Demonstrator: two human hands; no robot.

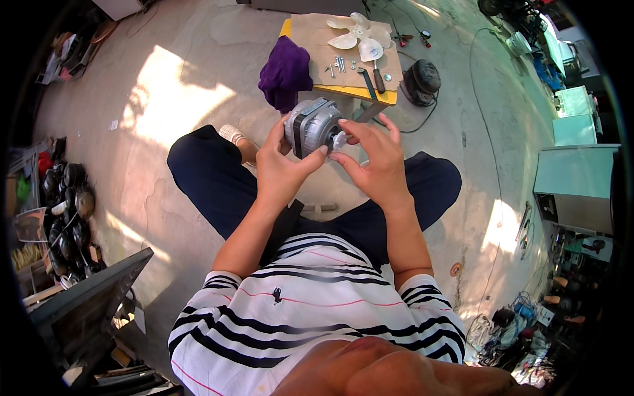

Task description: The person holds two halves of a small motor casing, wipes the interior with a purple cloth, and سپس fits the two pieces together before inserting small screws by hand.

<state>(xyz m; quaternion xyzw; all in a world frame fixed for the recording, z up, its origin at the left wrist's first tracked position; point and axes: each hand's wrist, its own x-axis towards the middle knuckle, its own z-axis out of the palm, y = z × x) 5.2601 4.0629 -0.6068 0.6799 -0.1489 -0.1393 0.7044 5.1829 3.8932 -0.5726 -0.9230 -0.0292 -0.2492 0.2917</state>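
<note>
My left hand (pixel 279 164) is wrapped round a small grey metal fan motor (pixel 318 129) with a dark band about its body, held up over my lap. On the motor's shaft end, turned to the right, sits a small white plastic piece (pixel 339 140). The thumb and fingers of my right hand (pixel 380 162) pinch at this piece. Beyond the motor stands a low yellow table (pixel 389 97) topped with brown cardboard (pixel 307 39). A cream fan blade (pixel 358 33), several screws (pixel 339 64), a dark-handled screwdriver (pixel 378 80) and a dark flat tool (pixel 367 84) lie on it.
A purple cloth (pixel 285 74) hangs over the table's left corner. Right of the table, a black rounded device (pixel 422 80) with a cable rests on the floor. Dark compressor-like parts (pixel 72 211) crowd the left side; a pale green cabinet (pixel 573 173) stands at right.
</note>
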